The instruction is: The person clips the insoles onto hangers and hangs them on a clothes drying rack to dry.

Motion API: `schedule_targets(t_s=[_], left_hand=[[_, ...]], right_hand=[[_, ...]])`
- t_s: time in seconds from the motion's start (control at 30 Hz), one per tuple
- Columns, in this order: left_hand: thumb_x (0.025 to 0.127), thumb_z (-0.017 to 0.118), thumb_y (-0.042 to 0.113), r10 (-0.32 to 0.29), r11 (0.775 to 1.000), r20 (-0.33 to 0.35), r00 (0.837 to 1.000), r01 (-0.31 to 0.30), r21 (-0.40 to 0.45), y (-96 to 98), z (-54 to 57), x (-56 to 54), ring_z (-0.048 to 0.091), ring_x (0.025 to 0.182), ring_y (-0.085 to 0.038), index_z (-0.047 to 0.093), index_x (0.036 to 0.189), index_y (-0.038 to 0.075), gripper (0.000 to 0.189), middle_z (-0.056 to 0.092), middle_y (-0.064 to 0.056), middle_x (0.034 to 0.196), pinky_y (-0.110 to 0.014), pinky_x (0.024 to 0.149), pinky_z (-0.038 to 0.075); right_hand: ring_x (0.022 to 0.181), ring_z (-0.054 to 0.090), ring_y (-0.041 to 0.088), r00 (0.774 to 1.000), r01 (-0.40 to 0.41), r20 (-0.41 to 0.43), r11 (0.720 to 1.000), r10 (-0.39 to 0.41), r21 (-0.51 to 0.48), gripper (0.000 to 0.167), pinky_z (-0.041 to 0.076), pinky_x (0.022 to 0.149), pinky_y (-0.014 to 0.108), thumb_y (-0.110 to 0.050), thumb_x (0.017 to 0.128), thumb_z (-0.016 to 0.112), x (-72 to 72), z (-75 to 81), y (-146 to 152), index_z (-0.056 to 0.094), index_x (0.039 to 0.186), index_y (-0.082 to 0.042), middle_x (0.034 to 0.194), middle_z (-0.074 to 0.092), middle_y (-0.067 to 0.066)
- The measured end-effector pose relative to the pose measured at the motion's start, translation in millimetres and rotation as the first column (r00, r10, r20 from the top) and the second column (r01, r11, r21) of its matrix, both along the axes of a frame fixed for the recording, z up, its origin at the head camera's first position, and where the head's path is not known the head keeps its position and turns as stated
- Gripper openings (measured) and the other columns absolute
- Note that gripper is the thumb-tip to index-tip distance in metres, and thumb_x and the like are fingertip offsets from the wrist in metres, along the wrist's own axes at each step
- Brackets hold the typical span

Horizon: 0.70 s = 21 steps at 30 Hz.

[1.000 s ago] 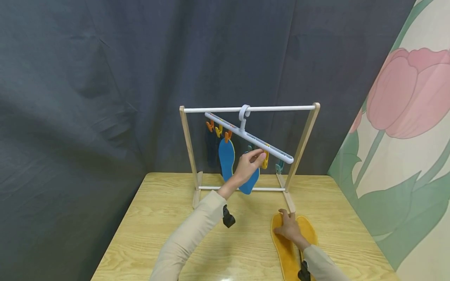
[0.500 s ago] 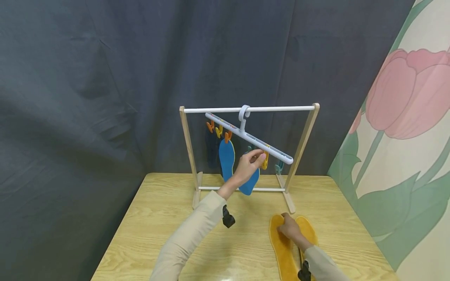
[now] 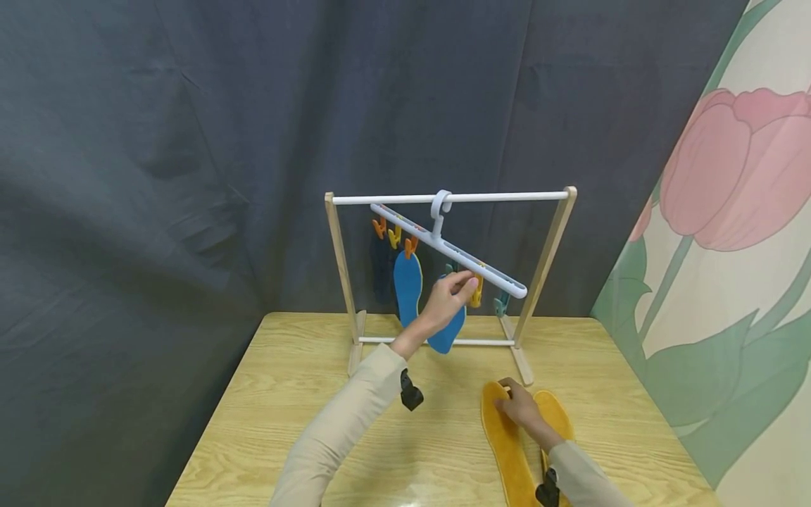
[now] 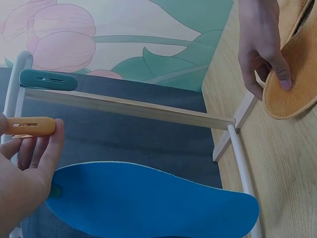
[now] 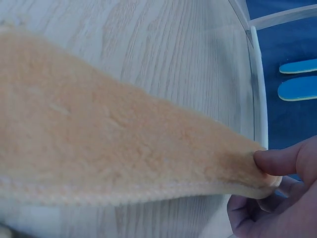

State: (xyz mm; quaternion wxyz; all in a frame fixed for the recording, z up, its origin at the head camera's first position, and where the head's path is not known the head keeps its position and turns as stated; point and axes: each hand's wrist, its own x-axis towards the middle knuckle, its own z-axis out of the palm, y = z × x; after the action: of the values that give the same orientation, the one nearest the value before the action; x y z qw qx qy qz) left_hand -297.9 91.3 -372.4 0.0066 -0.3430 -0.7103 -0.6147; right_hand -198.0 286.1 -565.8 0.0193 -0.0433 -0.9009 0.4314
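My left hand (image 3: 443, 301) pinches a yellow clothespin (image 4: 32, 126) that hangs from the right half of a pale hanger (image 3: 488, 270). My right hand (image 3: 522, 410) grips the far end of an orange fuzzy insole (image 3: 509, 451), thumb on top and fingers beneath in the right wrist view. That end is raised off the table. A second orange insole (image 3: 555, 417) lies beside it, partly under my right arm. Two blue insoles hang from the hanger: one blue insole (image 3: 408, 285) under an orange clothespin (image 3: 411, 246), the other blue insole (image 4: 153, 198) partly behind my left hand.
A wooden rack (image 3: 546, 260) with a white top bar (image 3: 507, 197) carries the tilted hanger on the table (image 3: 304, 394). A teal clothespin (image 3: 501, 304) hangs near the hanger's right end. An orange clothespin (image 3: 379, 227) and a yellow clothespin (image 3: 395, 237) hang at its left.
My right hand has gone from resting over the orange insole to gripping its far end, which has shifted left and risen. My left hand stays at the yellow clothespin.
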Motion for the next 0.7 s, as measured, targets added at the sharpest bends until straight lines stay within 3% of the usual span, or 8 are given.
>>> schedule_targets(t_s=[0.2, 0.33, 0.7], left_hand=[[0.105, 0.051, 0.012, 0.005, 1.0, -0.015, 1.0, -0.005, -0.01, 0.3, -0.8, -1.0, 0.066, 0.093, -0.028, 0.059, 0.128, -0.008, 0.032, 0.06, -0.022, 0.111, -0.034, 0.077, 0.058], [0.104, 0.052, 0.012, 0.015, 1.0, -0.029, 0.999, -0.016, -0.019, 0.0, -1.8, -1.4, 0.066, 0.09, -0.026, 0.06, 0.127, -0.008, 0.031, 0.061, -0.021, 0.11, -0.029, 0.073, 0.057], [0.104, 0.053, 0.014, 0.045, 0.999, -0.031, 0.998, -0.046, -0.024, 2.5, -0.9, -2.1, 0.065, 0.089, -0.028, 0.061, 0.125, -0.007, 0.031, 0.062, -0.021, 0.108, -0.03, 0.073, 0.058]], right_hand=[[0.09, 0.062, 0.037, 1.0, -0.001, -0.004, 1.0, 0.001, 0.007, 0.036, 0.053, 0.075, 0.048, 0.002, 0.084, 0.067, -1.1, 1.0, 0, 0.056, 0.117, 0.014, 0.104, 0.063, 0.029], [0.091, 0.061, 0.037, 1.0, -0.004, 0.017, 1.0, 0.004, 0.01, 0.037, 0.052, 0.077, 0.049, 0.0, 0.086, 0.069, -1.5, 3.6, 0, 0.056, 0.118, 0.015, 0.105, 0.062, 0.029], [0.079, 0.058, 0.025, 0.997, 0.011, -0.07, 0.998, -0.015, -0.06, 0.032, 0.048, 0.066, 0.033, 0.003, 0.082, 0.071, -5.2, 10.6, -4, 0.062, 0.111, 0.013, 0.089, 0.066, 0.016]])
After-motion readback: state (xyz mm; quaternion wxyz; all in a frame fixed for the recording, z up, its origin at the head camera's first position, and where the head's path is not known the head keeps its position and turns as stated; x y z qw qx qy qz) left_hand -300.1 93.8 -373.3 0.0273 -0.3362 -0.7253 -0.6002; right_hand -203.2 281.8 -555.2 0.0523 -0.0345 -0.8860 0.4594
